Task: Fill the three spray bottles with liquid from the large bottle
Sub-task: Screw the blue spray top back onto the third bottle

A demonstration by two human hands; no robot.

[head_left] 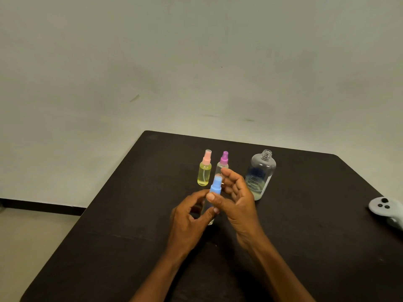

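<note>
My left hand (189, 219) grips the clear body of a small spray bottle with a blue spray top (216, 186), held upright over the dark table (122, 225). My right hand (236, 197) has thumb and fingers on the blue top. Behind them a yellowish spray bottle with a pink top (205, 171) and a clear spray bottle with a purple top (223, 162) stand upright. To the right stands the large clear bottle (260, 173), uncapped, with a little liquid at its bottom.
A grey hand controller (387, 210) lies at the table's right edge. The table's far edge meets a pale wall; the floor drops away to the left of the table.
</note>
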